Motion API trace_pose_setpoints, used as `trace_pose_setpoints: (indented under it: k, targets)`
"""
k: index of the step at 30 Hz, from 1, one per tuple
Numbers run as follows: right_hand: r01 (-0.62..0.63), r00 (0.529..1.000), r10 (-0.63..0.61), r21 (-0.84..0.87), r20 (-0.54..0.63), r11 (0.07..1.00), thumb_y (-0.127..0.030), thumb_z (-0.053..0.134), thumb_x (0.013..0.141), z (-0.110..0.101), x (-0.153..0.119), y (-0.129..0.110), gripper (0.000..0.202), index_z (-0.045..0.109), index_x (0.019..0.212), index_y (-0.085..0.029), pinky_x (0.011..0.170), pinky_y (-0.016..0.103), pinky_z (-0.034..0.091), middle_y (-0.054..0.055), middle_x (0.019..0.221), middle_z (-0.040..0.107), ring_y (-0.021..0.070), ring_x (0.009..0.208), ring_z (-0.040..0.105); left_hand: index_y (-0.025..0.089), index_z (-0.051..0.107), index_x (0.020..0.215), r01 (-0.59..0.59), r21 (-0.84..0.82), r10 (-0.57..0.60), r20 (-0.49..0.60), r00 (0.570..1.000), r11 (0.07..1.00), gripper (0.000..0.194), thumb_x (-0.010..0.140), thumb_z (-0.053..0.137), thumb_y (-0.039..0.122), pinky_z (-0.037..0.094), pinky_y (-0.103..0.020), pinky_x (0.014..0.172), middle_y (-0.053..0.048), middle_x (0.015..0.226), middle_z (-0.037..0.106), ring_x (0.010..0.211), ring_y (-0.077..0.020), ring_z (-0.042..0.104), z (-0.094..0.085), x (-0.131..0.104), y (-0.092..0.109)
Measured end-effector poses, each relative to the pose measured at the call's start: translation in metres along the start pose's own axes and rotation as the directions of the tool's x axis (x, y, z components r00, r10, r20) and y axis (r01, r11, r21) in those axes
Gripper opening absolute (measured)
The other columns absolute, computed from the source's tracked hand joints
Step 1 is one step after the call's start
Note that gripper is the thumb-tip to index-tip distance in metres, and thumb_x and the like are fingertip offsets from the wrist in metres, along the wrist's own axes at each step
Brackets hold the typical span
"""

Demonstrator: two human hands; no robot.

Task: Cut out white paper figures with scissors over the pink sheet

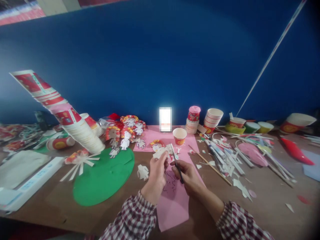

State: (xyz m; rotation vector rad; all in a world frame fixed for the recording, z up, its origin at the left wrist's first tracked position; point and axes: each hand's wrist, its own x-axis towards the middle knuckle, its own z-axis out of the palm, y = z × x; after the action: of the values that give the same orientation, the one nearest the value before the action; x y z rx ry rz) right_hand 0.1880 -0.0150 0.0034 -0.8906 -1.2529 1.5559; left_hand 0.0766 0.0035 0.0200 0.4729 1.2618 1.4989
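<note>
A small, pale, flat piece of paper with an irregular edge (158,154) is pinched between the thumb and fingers of the left hand (157,176), above a long pink paper sheet (173,211). Its long axis runs crosswise, rising slightly rightward; its right end lies just beside the slim blades of the dark-handled metal scissors (178,169), which point away from the person, across that axis. The right hand (189,175), curled around the handles, is nearer that end. Whether the blades touch the paper, I cannot tell. Beyond stands a white-rimmed, red-and-yellow paper cup (179,141).
</note>
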Motion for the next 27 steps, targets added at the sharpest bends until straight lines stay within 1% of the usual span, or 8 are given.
trace_pose_setpoints:
  k: [4,8,19,23,27]
  targets:
    - [0.015,1.000,-0.015,0.016,0.003,1.000,-0.027,0.065,0.075,-0.0002,0.0003,0.0006,0.021,0.059,0.089,-0.013,0.046,0.020,0.023,-0.007,0.054,0.038,0.0072,0.051,0.030,0.016,0.047,0.053,0.003,0.030,-0.003,-0.006,1.000,1.000,0.032,0.059,0.070,0.037,0.030,-0.022,0.043,0.005,0.045,0.045,0.041,-0.0070,0.042,-0.0003,0.0011,-0.0003]
    - [0.011,1.000,-0.011,0.011,0.000,1.000,-0.028,0.064,0.077,-0.0001,0.0013,0.0022,0.020,0.059,0.089,-0.013,0.045,0.020,0.022,-0.007,0.052,0.037,0.0068,0.050,0.030,0.016,0.046,0.055,0.012,0.008,-0.012,-0.036,0.999,1.000,0.033,0.057,0.071,0.037,0.031,-0.022,0.044,0.006,0.045,0.044,0.041,-0.0067,0.042,-0.0008,0.0027,-0.0012]
    - [0.006,1.000,-0.007,-0.042,-0.002,0.999,-0.029,0.063,0.077,0.0009,0.0003,-0.0022,0.019,0.060,0.087,-0.013,0.044,0.019,0.021,-0.007,0.050,0.036,0.0061,0.049,0.028,0.016,0.046,0.054,0.020,-0.017,-0.020,-0.001,1.000,1.000,0.031,0.058,0.071,0.034,0.030,-0.022,0.044,0.006,0.046,0.043,0.042,-0.0062,0.040,-0.0029,0.0024,0.0020]
    - [0.002,1.000,-0.003,-0.052,-0.010,0.999,-0.028,0.063,0.076,0.0012,0.0001,-0.0017,0.018,0.061,0.086,-0.013,0.043,0.018,0.020,-0.007,0.051,0.037,0.0057,0.048,0.028,0.016,0.046,0.053,0.018,0.005,-0.018,0.014,1.000,1.000,0.031,0.058,0.070,0.035,0.031,-0.022,0.044,0.006,0.045,0.043,0.042,-0.0067,0.041,-0.0046,0.0038,0.0010]
    - [-0.013,1.000,0.013,-0.054,-0.011,0.998,-0.027,0.065,0.075,0.0014,-0.0004,-0.0012,0.018,0.061,0.086,-0.013,0.042,0.018,0.019,-0.006,0.052,0.038,0.0052,0.047,0.027,0.016,0.047,0.051,0.002,0.026,-0.002,-0.009,1.000,1.000,0.031,0.057,0.071,0.034,0.031,-0.022,0.044,0.006,0.044,0.043,0.041,-0.0065,0.041,-0.0063,0.0057,0.0009]
